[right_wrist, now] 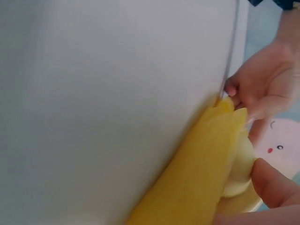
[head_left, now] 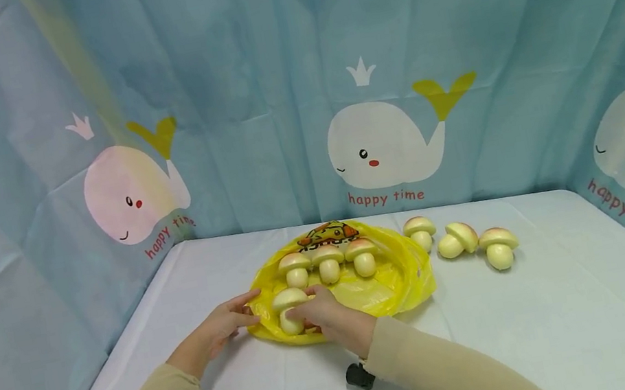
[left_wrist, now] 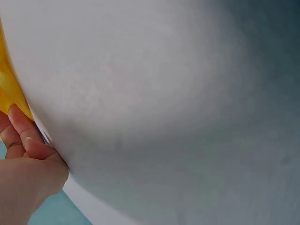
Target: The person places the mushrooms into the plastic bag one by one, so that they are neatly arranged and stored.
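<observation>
At the lower centre of the frame in the head view, a pale toy mushroom (head_left: 289,298) is held by the right hand (head_left: 334,316), its stem pinched between thumb and fingers, over the front left part of an opened yellow bag (head_left: 418,274). The bag's left edge is gripped by the left hand (head_left: 225,322), whose fingers are drawn close together on the plastic in the left wrist view. Inside the bag, toward its back, three mushrooms (head_left: 329,264) are stood in a row, beneath a printed cartoon (head_left: 328,234). Right of centre, three further mushrooms (head_left: 457,240) are set on the white desk (head_left: 563,332), the middle one tipped over. Across the top of the frame, a blue curtain (head_left: 263,57) is hung, printed with whales (head_left: 382,144) and "happy time".
</observation>
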`<state>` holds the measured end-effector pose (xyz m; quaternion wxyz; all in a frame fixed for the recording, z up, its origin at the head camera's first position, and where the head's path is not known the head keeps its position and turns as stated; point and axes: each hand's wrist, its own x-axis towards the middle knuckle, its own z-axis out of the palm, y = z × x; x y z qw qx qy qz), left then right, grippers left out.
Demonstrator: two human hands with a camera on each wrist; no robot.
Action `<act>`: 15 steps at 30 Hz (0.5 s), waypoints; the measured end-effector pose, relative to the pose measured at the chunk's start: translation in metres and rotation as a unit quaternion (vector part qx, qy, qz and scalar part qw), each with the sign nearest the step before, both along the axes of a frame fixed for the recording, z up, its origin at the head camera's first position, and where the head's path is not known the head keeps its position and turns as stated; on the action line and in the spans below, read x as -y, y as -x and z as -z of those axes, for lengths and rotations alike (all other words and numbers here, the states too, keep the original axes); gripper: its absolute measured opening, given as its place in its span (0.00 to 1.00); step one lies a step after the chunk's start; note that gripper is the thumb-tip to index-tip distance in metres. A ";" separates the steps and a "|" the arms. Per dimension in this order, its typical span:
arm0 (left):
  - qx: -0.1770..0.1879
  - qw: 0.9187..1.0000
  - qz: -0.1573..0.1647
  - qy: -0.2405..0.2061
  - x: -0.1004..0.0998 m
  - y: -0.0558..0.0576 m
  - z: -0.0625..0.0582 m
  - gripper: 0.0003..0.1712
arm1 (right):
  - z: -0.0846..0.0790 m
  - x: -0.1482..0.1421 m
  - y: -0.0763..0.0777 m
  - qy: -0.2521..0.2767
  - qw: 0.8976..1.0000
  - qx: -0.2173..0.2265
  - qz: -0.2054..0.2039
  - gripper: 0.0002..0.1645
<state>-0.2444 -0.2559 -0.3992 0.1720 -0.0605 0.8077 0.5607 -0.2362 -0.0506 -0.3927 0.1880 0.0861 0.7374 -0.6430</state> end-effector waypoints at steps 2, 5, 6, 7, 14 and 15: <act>0.001 1.000 0.000 -0.001 0.000 0.000 0.000 0.38 | 0.001 -0.002 0.000 -0.003 1.000 0.002 -0.007 0.34; 0.002 1.000 0.000 0.000 -0.001 0.001 0.000 0.38 | 0.001 -0.005 0.002 -0.008 1.000 0.006 -0.006 0.34; 0.002 1.000 -0.001 -0.001 -0.002 0.002 0.000 0.38 | 0.001 -0.006 0.002 -0.010 1.000 0.009 -0.006 0.34; 0.002 1.000 -0.001 0.000 -0.003 0.002 0.001 0.38 | 0.001 -0.007 0.002 -0.012 1.000 0.011 -0.004 0.34; 0.002 1.000 -0.010 0.005 -0.003 0.001 0.002 0.38 | 0.001 -0.013 0.003 -0.017 1.000 0.009 -0.001 0.40; 0.003 1.000 -0.011 0.005 -0.003 0.001 0.002 0.38 | 0.001 -0.014 0.003 -0.019 1.000 0.007 0.000 0.40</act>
